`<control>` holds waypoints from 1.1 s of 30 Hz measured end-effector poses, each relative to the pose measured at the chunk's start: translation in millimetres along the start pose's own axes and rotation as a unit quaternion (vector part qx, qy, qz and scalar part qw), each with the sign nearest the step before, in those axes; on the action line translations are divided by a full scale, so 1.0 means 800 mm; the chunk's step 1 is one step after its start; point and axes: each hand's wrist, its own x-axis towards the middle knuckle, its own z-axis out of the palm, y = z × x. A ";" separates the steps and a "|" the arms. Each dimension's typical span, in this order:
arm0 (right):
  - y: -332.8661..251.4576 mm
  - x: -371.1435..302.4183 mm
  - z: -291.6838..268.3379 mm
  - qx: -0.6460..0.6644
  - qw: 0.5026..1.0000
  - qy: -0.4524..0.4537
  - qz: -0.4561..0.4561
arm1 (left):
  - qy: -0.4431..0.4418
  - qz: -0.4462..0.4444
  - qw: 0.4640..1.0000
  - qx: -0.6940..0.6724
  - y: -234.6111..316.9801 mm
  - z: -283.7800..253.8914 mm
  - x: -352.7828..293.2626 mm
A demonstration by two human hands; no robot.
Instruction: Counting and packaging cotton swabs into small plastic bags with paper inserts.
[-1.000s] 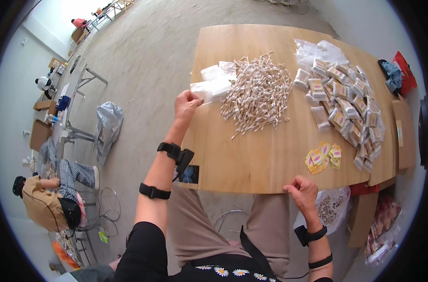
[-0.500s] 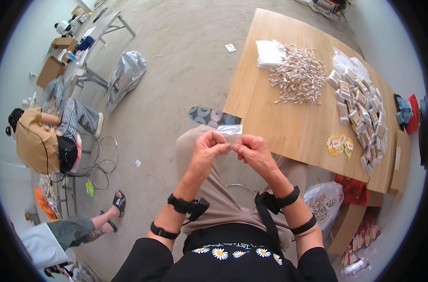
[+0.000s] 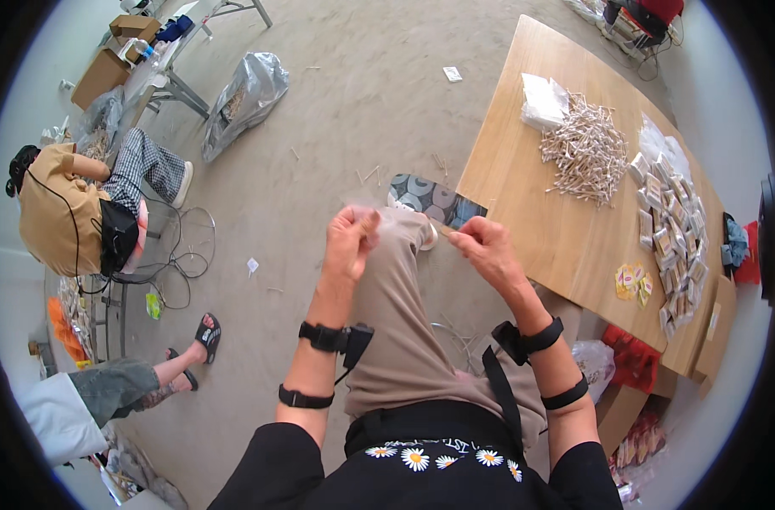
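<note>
My left hand (image 3: 351, 242) is raised over my left knee, its thumb and fingers pinched on a small transparent plastic bag (image 3: 396, 223). Motion smears the bag's outline. Apart from it, at the table's near left corner, my right hand (image 3: 489, 252) has its fingers pressed together; a thin brownish sliver seems to stick out from the fingertips, too small to name. On the wooden table (image 3: 523, 234) to the right lies a loose heap of cotton swabs (image 3: 584, 153). A stack of plastic bags (image 3: 542, 102) touches the heap's far left side.
Filled swab packs (image 3: 672, 229) are piled along the table's right side, near some yellow cards (image 3: 634, 282). A patterned mat (image 3: 434, 197) juts out by the table corner. Two people sit at the left, near a grey bag (image 3: 247, 102) and cables (image 3: 192, 242) on the floor.
My hands have moved apart: the left went left with the bag, the right went right. The bag was stretched between both hands before. The whole view has shifted a little.
</note>
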 end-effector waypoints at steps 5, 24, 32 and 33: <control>0.032 0.005 0.003 -0.093 0.994 0.052 0.028 | 0.118 0.059 0.990 -0.054 -0.013 0.003 0.071; 0.029 0.000 0.012 -0.131 0.986 0.094 0.032 | 0.207 0.136 0.969 0.021 -0.039 0.035 0.097; 0.027 -0.002 0.011 -0.130 0.986 0.095 0.029 | 0.196 0.115 0.972 0.051 -0.037 0.042 0.087; 0.026 -0.002 0.011 -0.130 0.987 0.096 0.026 | 0.204 0.120 0.969 0.065 -0.035 0.046 0.085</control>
